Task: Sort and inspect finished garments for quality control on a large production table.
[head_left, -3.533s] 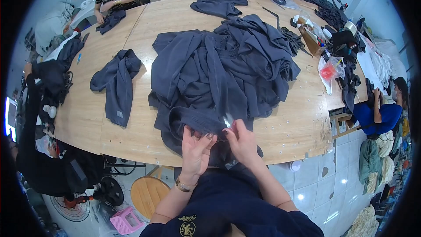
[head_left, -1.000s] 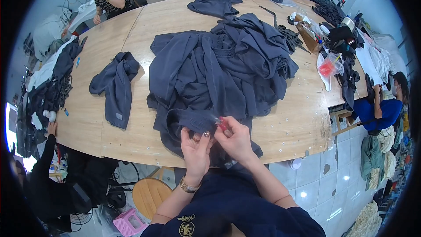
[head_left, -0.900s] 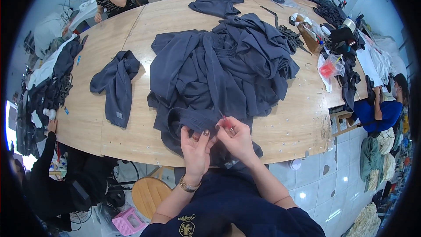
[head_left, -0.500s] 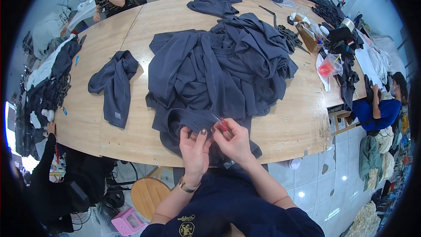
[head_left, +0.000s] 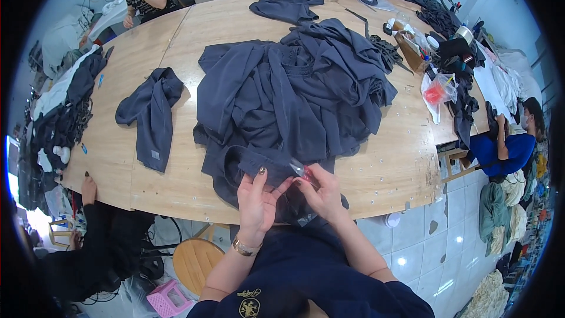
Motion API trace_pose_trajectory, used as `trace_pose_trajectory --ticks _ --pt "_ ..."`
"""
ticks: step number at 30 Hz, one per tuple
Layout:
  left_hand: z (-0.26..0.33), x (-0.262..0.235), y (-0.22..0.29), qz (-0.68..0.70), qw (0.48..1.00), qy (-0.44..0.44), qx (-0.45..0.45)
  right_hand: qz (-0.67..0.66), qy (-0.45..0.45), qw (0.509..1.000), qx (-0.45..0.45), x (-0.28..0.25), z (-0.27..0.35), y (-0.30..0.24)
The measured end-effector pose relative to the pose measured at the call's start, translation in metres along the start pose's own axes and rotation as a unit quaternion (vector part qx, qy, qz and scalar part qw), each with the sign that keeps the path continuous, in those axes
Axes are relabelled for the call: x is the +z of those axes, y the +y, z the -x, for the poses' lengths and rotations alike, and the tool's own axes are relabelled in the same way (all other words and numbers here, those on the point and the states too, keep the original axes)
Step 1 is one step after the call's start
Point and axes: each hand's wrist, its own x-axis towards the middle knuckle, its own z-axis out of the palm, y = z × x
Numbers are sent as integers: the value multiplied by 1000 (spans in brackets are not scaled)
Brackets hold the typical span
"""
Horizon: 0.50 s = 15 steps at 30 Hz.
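A big heap of dark grey-blue garments lies in the middle of the round wooden table. Its nearest garment hangs over the table's front edge, right in front of me. My left hand pinches this garment's fabric near the edge, fingers curled up. My right hand grips a small thread snipper with a red handle, its metal tip pointing up-left at the cloth, close to my left fingertips.
A single folded dark garment lies to the left. Another garment lies at the far edge by a seated person. A box, a red bag and clutter crowd the right rim. Other people sit around the table. A round wooden stool stands below.
My hands have stayed at the garment's front edge. The snipper in my right hand has shifted slightly and my left fingers have re-gripped the fabric.
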Motion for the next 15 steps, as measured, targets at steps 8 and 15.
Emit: trace_pose_trajectory --ticks 8,15 --pt "0 -5 -1 -1 1000 7 18 196 -36 971 -132 -3 -3 4" --pt "2 -4 -4 -15 999 7 33 218 -36 964 -151 -2 -5 3"
